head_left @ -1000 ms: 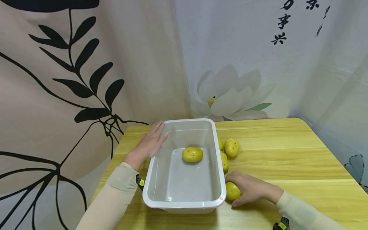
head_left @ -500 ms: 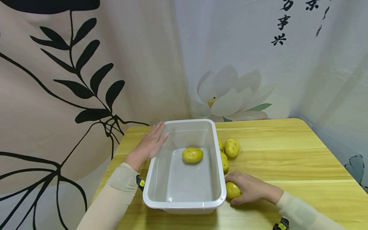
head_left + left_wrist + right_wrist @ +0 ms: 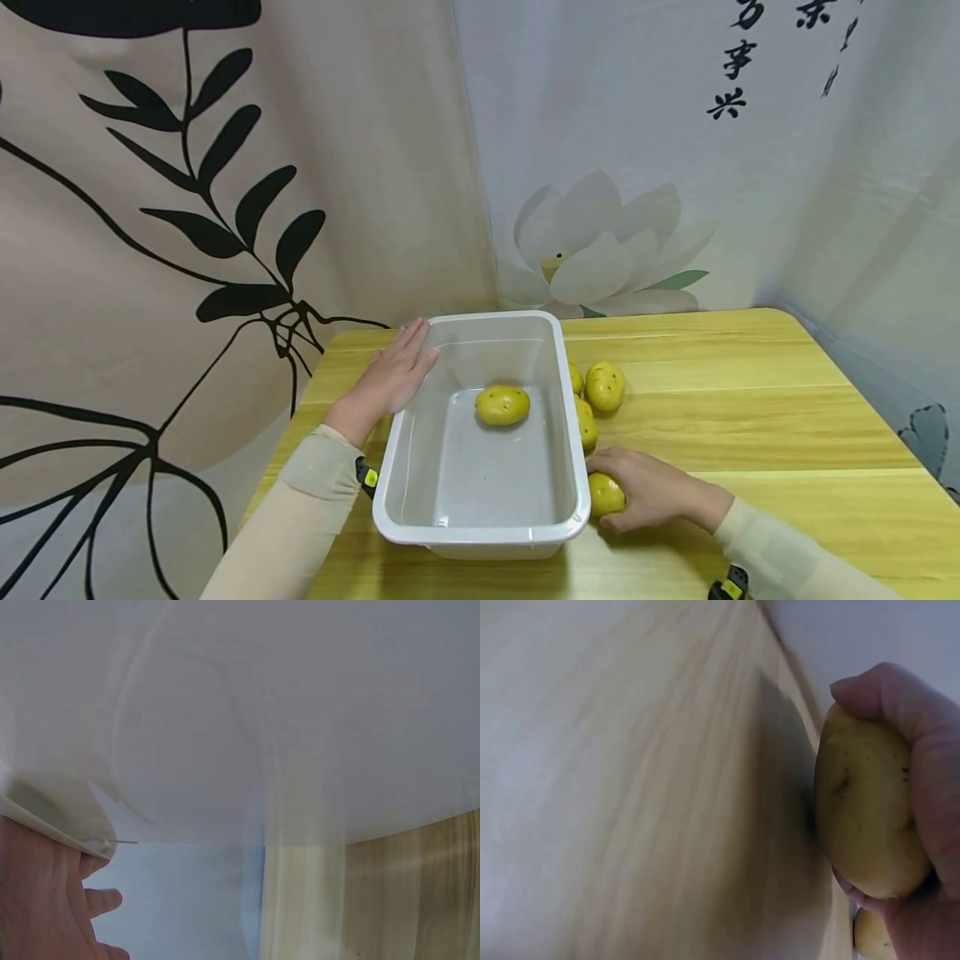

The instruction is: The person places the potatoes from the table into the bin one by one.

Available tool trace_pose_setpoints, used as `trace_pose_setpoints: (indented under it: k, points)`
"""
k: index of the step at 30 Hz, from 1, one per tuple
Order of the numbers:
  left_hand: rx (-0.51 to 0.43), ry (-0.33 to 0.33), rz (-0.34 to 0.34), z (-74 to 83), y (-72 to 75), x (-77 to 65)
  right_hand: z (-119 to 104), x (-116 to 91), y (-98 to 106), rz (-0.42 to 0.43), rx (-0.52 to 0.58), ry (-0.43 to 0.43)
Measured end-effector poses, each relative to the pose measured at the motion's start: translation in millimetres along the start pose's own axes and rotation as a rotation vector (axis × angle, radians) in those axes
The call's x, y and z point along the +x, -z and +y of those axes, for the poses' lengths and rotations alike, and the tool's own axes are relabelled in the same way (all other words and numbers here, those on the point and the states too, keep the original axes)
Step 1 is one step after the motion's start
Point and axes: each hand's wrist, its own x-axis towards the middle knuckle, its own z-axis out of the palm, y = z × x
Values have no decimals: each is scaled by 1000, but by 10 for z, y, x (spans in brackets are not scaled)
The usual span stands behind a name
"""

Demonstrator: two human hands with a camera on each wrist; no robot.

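Observation:
My right hand (image 3: 656,492) holds a yellow potato (image 3: 606,495) low over the table, just right of the white plastic tub (image 3: 480,533). Close up in the right wrist view, the thumb and fingers wrap around this potato (image 3: 870,802). My left hand (image 3: 390,375) rests on the tub's left rim near the far corner, fingers extended. Part of that hand (image 3: 41,892) also shows beside the tub's wall (image 3: 225,712) in the left wrist view. Inside the tub lies one potato (image 3: 502,405) on the floor of it.
Beyond my right hand, more potatoes sit beside the tub: one in full view (image 3: 604,386) and others partly hidden by its wall. Everything stands on a wooden table (image 3: 750,400). Printed curtains (image 3: 390,167) hang behind it.
My right hand and its potato have shifted very slightly left, toward the tub. The left hand, the tub and the other potatoes have stayed put.

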Motion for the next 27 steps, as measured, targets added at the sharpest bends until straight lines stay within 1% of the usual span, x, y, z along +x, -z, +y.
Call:
trace_pose_setpoints:
  k: [10, 18, 24, 27]
  points:
    - [0, 2, 2, 0, -6, 3, 67, -30, 81, 35, 92, 11]
    - [0, 3, -7, -18, -22, 4, 78, -82, 187, 65, 80, -13]
    - [3, 6, -9, -20, -25, 5, 113, -102, 248, 95, 43, -15]
    - [10, 3, -3, -22, -27, 9, 127, -110, 286, 98, 31, -30]
